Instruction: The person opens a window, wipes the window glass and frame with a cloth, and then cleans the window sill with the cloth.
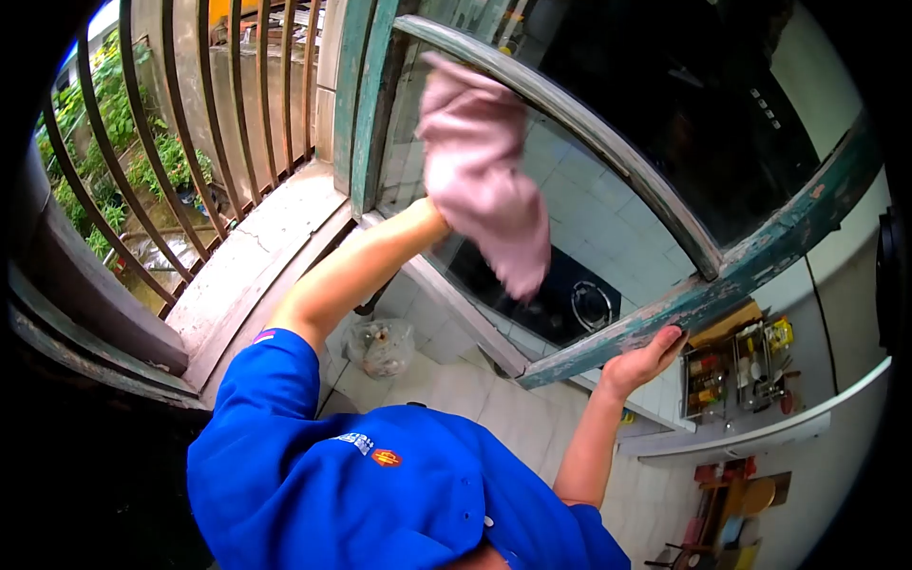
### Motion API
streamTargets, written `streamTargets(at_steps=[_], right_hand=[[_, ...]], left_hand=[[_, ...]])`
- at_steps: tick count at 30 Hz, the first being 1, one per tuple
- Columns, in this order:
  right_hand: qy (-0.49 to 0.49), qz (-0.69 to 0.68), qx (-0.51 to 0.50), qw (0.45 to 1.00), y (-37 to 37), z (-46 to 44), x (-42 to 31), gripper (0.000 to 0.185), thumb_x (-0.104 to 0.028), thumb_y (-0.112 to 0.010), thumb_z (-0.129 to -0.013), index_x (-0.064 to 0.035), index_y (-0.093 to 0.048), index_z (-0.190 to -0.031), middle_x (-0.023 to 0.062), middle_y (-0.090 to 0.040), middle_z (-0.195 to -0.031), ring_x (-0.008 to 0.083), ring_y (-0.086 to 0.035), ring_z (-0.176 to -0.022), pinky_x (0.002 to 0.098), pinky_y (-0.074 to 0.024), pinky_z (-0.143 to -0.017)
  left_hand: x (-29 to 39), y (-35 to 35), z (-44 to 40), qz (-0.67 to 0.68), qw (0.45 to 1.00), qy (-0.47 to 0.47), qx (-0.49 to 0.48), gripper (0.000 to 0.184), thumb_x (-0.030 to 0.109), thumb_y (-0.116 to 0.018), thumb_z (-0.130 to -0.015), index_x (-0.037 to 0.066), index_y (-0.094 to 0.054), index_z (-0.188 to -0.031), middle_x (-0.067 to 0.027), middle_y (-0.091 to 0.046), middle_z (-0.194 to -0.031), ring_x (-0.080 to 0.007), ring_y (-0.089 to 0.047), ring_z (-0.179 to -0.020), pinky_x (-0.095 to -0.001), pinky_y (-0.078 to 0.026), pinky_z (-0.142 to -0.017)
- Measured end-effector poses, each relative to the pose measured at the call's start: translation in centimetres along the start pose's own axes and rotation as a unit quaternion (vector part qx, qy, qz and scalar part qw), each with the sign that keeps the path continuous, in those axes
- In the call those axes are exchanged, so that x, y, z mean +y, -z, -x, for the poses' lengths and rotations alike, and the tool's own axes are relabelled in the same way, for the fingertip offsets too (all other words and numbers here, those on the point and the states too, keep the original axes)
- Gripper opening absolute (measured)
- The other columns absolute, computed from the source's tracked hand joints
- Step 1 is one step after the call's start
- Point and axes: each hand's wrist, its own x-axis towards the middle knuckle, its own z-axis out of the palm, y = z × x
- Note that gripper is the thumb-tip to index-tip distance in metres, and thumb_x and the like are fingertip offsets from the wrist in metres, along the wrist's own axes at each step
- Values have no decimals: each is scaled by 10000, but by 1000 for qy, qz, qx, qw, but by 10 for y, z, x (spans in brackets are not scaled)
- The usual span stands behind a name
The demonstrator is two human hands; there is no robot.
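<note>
A pink cloth (484, 171) hangs over my left hand (440, 218), which holds it up at the glass pane (608, 204) of a window sash. Only the wrist shows below the cloth; the fingers are hidden and the cloth is slightly blurred. My right hand (638, 366) grips the lower edge of the sash's worn green wooden frame (655, 318), with some fingers out of sight behind it. The sash stands swung out at an angle. A grey wooden crossbar (579, 114) divides its glass, which mirrors tiles and dark shapes.
Rusty metal bars (195, 123) and a pale sill (256, 233) are on the left, with green plants (104, 161) outside. A clear plastic bag (380, 345) lies below on the tiled floor (475, 404). At the right are a rack (750, 366) holding bottles and a curved white edge (807, 413).
</note>
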Motion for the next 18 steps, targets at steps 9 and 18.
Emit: streamTargets(at_steps=[9, 18], right_hand=[[2, -12, 7, 1000, 2, -2, 5, 592, -430, -531, -954, 45, -416, -1288, 159, -476, -1283, 243, -473, -1153, 348, -359, -1006], [-3, -53, -23, 998, 5, -4, 7, 594, -432, -555, -943, 38, -413, -1278, 122, -487, -1243, 209, -461, -1127, 331, -341, -1002]], left_hand=[[9, -45, 41, -194, 979, 51, 37, 561, 345, -588, -830, 37, -466, -1283, -199, -434, -1286, -348, -433, -1177, -447, -317, -1035], [75, -85, 46, -101, 983, -119, -94, 536, 291, -506, -906, 99, -397, -1395, -139, -504, -1318, -341, -453, -1235, -488, -313, -1059]])
